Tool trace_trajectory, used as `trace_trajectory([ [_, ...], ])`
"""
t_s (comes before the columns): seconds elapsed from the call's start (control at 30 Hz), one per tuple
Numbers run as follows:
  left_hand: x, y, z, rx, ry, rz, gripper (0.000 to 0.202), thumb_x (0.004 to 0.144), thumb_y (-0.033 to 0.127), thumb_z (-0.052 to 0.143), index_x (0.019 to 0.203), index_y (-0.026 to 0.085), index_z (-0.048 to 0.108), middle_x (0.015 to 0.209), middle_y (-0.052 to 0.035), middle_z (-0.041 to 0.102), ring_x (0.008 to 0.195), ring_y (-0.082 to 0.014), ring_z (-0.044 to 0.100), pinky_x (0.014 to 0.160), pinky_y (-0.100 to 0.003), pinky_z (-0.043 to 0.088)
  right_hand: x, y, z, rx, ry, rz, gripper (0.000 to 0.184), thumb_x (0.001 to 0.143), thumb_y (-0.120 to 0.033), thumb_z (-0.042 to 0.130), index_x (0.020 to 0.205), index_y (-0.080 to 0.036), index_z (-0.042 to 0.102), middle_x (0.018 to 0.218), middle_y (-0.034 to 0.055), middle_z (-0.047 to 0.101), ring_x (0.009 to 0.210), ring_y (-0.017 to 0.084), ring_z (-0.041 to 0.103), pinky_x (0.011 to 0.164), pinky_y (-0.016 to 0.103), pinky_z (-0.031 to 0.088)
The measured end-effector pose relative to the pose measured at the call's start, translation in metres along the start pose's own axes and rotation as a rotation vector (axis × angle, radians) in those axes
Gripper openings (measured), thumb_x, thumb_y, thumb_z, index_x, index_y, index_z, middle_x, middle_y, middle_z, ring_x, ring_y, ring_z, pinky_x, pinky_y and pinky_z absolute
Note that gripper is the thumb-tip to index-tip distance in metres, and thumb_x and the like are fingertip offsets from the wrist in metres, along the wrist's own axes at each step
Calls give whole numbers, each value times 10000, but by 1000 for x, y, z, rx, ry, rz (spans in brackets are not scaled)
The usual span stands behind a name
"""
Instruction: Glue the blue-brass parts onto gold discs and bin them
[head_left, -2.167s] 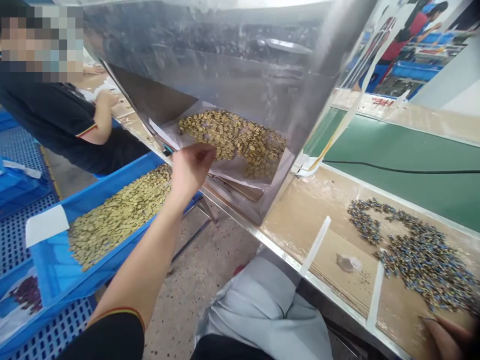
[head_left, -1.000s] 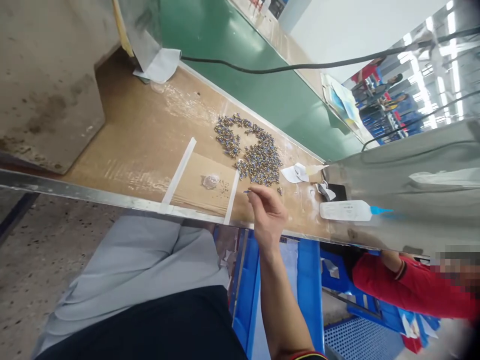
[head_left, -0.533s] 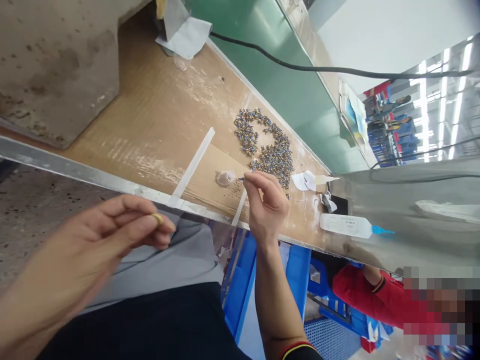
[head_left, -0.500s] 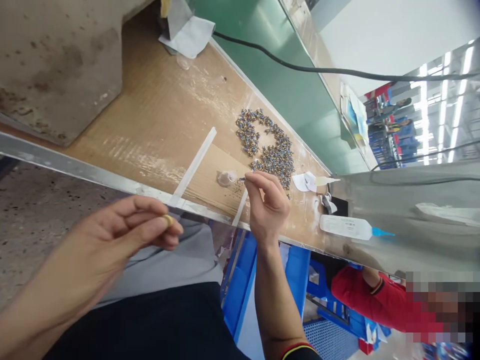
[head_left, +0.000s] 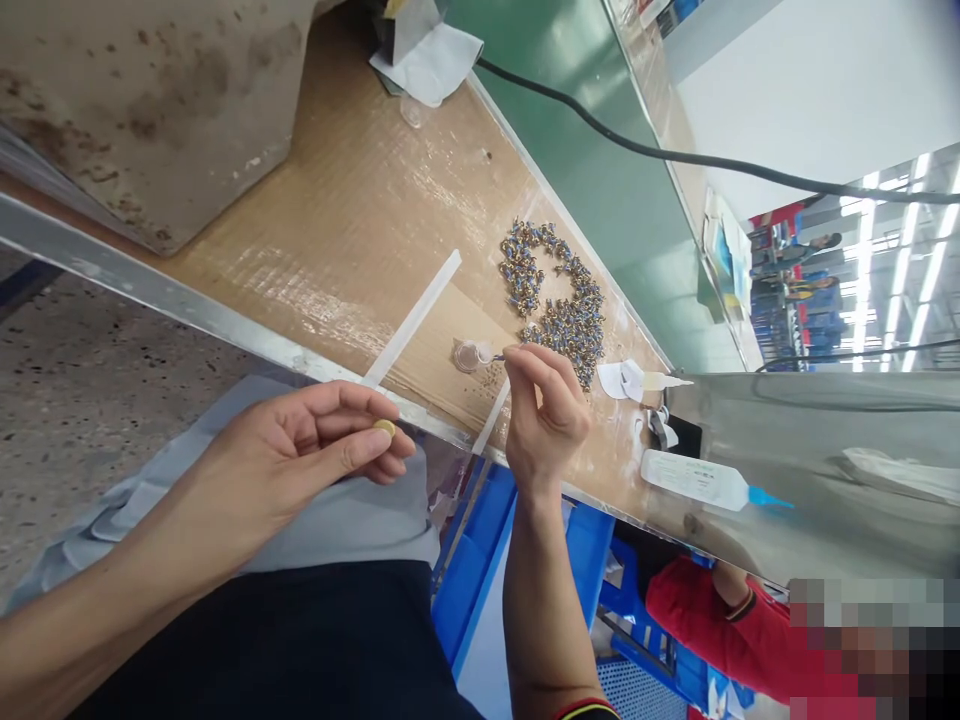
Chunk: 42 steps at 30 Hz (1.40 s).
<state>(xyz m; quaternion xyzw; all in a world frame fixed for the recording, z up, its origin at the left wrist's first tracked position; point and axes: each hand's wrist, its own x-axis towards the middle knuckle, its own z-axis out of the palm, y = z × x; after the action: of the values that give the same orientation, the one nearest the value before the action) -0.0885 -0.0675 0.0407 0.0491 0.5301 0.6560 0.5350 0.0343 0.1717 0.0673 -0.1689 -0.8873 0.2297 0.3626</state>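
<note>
My left hand (head_left: 300, 460) hovers over my lap near the bench's metal edge and pinches a small yellow disc (head_left: 384, 428) between thumb and fingers. My right hand (head_left: 541, 410) is closed in a pinch on a tiny blue-and-gold part (head_left: 498, 357), held beside a small clear cup (head_left: 468, 355) on the cardboard. A pile of the same small blue-and-gold parts (head_left: 556, 300) lies just beyond the right hand.
The cardboard-covered bench (head_left: 352, 220) carries two white strips (head_left: 414, 318), a white squeeze bottle with a blue tip (head_left: 705, 482), paper scraps and a metal hopper (head_left: 810, 470). A green conveyor (head_left: 600, 170) with a black cable runs behind. A person in a red sleeve (head_left: 712, 620) sits below right.
My view swung from the bin of yellow discs to the bench. The left hand brought a disc in toward the bench edge. The right hand picked a small part and moved it beside the clear cup.
</note>
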Motion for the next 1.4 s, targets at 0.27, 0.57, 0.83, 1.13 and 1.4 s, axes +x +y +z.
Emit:
trace_trajectory([
  [0.27, -6, 5, 2, 37, 76, 26, 289, 911, 513, 991, 1079, 283, 937, 922, -44, 930, 768, -231, 875, 804, -301, 761, 0, -4, 1, -34, -20, -15, 225, 1173, -197, 712, 1188, -320, 899, 1177, 36, 863, 1088, 227, 839, 997, 445, 703],
  [0.57, -6, 4, 0, 59, 132, 21, 326, 914, 535, 984, 1137, 301, 940, 936, -39, 935, 844, -253, 902, 849, -315, 769, 0, -5, -1, -78, -56, -53, 227, 1184, -185, 697, 1195, -313, 885, 1175, 37, 857, 1086, 223, 834, 972, 433, 690],
  [0.83, -6, 0, -2, 82, 130, -12, 396, 935, 598, 956, 1171, 281, 934, 994, -58, 941, 876, -282, 914, 900, -369, 771, 1, -4, -2, -126, -75, -108, 239, 1190, -189, 688, 1207, -332, 878, 1179, 31, 864, 1087, 232, 839, 966, 452, 687],
  [1.13, -8, -4, -5, 59, 106, -26, 378, 1010, 594, 902, 1165, 250, 890, 1073, -51, 943, 917, -253, 903, 918, -334, 743, 1, -3, -2, -96, -68, -153, 314, 1165, -117, 704, 1258, -360, 880, 1179, 24, 855, 1080, 233, 823, 947, 443, 656],
  [1.4, -10, 0, -1, 50, 18, -37, 328, 1040, 544, 886, 1079, 219, 884, 1109, -45, 941, 938, -219, 884, 897, -275, 708, -1, -2, -2, -69, 16, -79, 285, 1148, -123, 739, 1224, -349, 896, 1182, 27, 846, 1079, 235, 823, 973, 450, 663],
])
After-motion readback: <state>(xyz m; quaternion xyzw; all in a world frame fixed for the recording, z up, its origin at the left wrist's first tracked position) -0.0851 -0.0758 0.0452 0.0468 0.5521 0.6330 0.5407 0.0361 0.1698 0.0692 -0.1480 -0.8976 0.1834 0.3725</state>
